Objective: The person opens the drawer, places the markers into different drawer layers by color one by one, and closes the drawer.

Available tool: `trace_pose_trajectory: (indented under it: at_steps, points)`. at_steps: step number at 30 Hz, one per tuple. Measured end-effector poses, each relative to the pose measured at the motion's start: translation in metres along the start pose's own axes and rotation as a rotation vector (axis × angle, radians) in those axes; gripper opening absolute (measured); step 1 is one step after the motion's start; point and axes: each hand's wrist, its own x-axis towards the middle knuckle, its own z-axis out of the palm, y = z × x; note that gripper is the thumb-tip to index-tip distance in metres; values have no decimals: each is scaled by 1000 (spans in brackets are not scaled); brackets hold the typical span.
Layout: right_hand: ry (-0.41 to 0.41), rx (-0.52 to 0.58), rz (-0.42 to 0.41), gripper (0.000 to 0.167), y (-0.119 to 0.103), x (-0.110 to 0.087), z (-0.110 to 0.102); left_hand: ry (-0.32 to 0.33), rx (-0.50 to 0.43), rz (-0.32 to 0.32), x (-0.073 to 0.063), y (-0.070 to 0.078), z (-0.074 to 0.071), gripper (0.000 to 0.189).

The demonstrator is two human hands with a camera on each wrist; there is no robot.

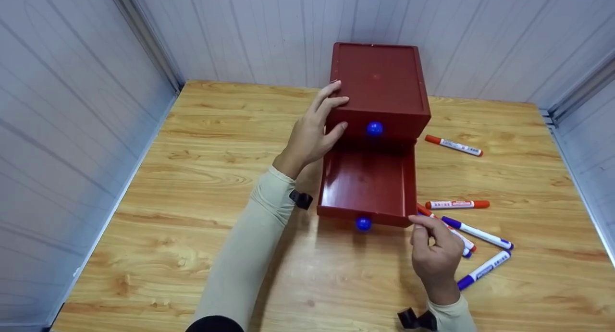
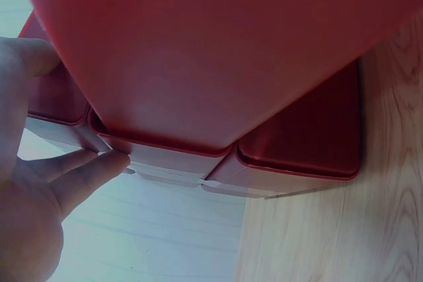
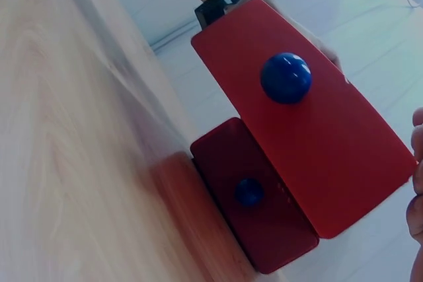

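A dark red drawer cabinet (image 1: 377, 77) with blue ball knobs stands against the back wall. Its middle drawer (image 1: 367, 183) is pulled out, and no objects show inside. My left hand (image 1: 312, 130) steadies the cabinet's left side; its extended fingers touch the upper edge and the thumb lies near the front. In the left wrist view, those fingers (image 2: 92, 173) lie along the cabinet's side under the extended drawer. My right hand (image 1: 436, 250) pinches the front right corner of the drawer with curled fingers. Below, the bottom drawer (image 3: 254, 196) is closed in the right wrist view.
On the wooden table (image 1: 192, 202), several markers lie right of the cabinet: a red-capped marker (image 1: 454, 145) farther back, another red marker (image 1: 457, 204), a blue-capped marker (image 1: 477, 232) and a second blue marker (image 1: 484, 270). Others are partly hidden by my right hand. Pale panels enclose the table.
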Motion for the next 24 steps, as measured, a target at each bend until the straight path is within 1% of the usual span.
trace_pose_trajectory:
  at_steps: [5, 8, 10, 14, 20, 24]
  points:
    - [32, -1, 58, 20, 5, 4, -6, 10, 1, 2, 0, 1, -1, 42]
    - [42, -32, 100, 22, 10, 6, -13, 11, -3, -1, 0, 1, 0, 42]
    - [55, -33, 138, 23, 13, 7, -18, 3, -4, -7, 0, 1, 0, 42]
    - [55, -42, 200, 23, 19, 9, -27, -6, -8, -15, -1, 2, 1, 43]
    - [14, -131, 239, 22, 30, 10, -38, 3, -5, -9, -1, 2, 1, 42]
    - [-37, -190, 277, 23, 50, 3, -47, 11, -3, -11, -1, 1, 1, 42]
